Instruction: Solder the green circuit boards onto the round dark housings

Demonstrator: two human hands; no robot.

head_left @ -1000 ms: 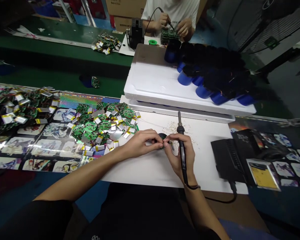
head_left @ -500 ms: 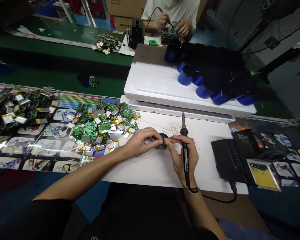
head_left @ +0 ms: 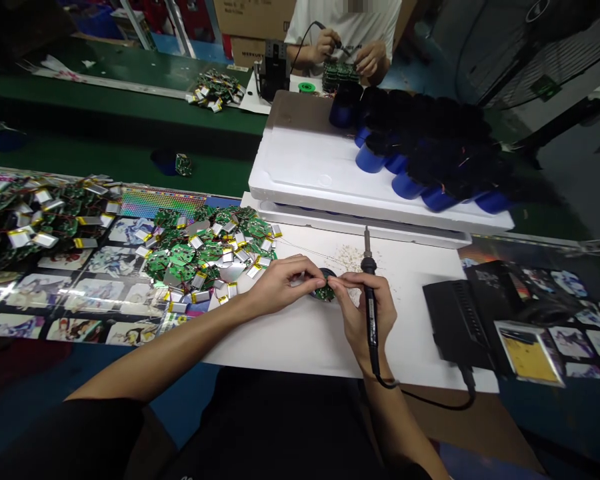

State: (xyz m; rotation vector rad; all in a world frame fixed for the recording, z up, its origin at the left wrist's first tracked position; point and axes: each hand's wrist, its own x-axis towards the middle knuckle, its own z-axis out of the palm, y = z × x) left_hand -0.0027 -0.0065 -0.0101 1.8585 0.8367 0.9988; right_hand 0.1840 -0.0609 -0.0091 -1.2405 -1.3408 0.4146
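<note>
The left hand (head_left: 285, 285) pinches a small green circuit board (head_left: 324, 292) at centre frame (seemingly, fingers hide it); the right hand (head_left: 356, 313) grips a black soldering iron (head_left: 373, 320).

Bright light is glaring off the glossy multicoloured printed plastic mat (head_left: 0, 288), while the dark corners are bending with wide-lens distortion.
</note>
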